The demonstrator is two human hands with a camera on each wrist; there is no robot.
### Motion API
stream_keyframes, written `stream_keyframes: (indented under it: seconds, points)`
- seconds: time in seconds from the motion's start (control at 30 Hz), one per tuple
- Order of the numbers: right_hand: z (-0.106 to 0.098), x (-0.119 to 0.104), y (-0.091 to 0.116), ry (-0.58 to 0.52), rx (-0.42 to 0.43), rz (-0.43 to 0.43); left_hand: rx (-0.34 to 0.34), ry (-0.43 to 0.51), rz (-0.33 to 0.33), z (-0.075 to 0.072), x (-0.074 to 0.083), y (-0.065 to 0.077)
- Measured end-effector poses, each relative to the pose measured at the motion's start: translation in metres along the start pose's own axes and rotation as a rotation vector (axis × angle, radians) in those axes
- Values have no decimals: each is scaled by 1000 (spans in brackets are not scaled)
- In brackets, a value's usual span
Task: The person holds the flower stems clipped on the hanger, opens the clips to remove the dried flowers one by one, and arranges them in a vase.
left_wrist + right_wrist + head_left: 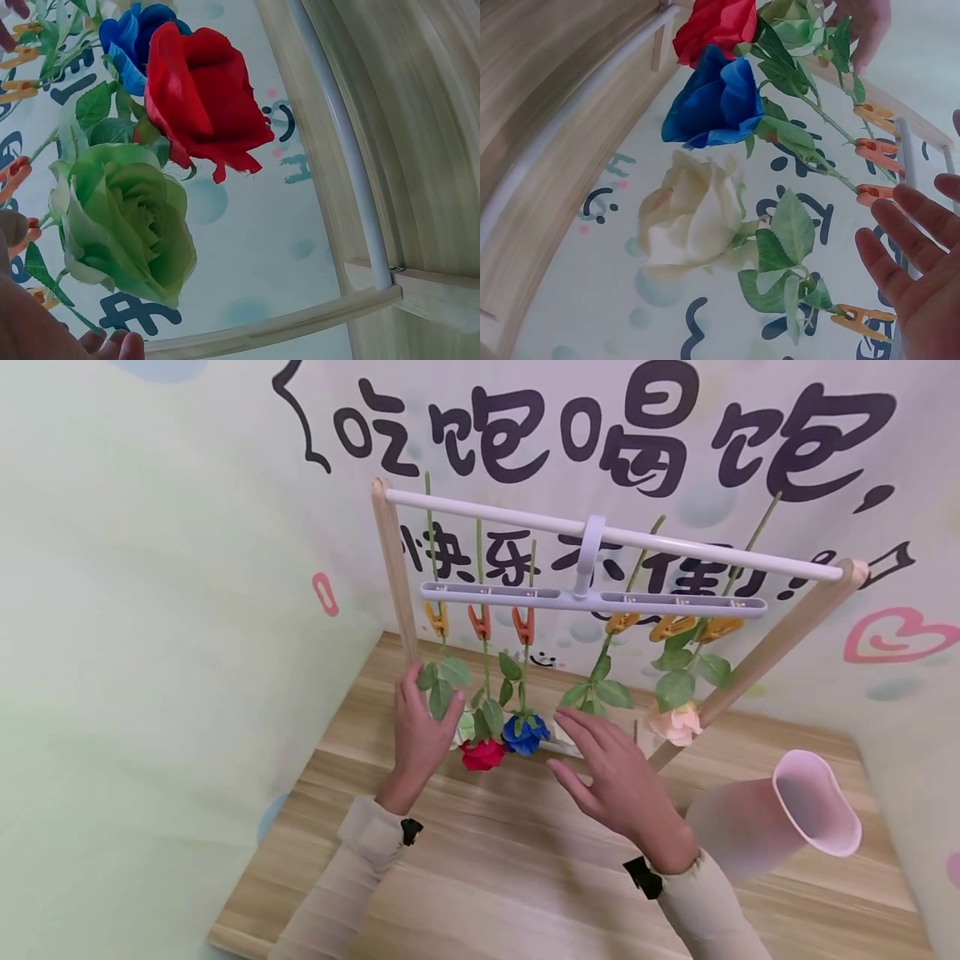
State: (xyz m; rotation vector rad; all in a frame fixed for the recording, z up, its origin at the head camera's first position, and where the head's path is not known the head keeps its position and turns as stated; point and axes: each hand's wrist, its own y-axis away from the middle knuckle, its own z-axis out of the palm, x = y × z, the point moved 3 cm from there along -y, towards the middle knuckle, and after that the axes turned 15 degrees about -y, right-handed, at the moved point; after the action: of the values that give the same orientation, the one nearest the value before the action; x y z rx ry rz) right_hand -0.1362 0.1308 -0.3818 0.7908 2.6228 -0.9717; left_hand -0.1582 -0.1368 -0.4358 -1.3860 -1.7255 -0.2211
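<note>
**Hands at the hanging roses**

On the wooden desk [525,877] stands a drying rack [600,535], roses clipped head-down. Near right lies a pink vase [780,818]. The left hand [420,731], fingers straight, touches the leaves of the leftmost, green rose [127,217]. The right hand [618,777] hovers spread wide, near the blue rose [525,732].

- Left hand [418,737] was bare, with a beige sleeve and folded cuff at lower centre.
- Right hand [619,781] was bare, matching beige sleeve.
- Black straps showed at both wrists.
</note>
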Motion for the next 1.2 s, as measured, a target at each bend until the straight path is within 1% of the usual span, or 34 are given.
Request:
stream_keyframes:
  seconds: [0.13, 0.47, 0.73, 0.9, 1.0, 1.2]
  points:
    - [1, 0, -7, -10, 9, -18, -1, -33, -19, 1, -1, -2]
    - [5, -1, -18, -29, 39, -55, 4, -88, -35, 5, -5, -7]
    - [8, -3, -26, -34, 37, -31, 21, -104, -32, 9, -6, -8]
    - [11, -3, -32, -43, 23, -21, 49, -102, -42, 11, -5, -8]
    - [12, -4, -36, -51, 22, -24, 68, -98, -39, 12, -5, -8]
    - [16, -5, -42, -69, 27, -36, 84, -84, -36, 13, -5, -9]
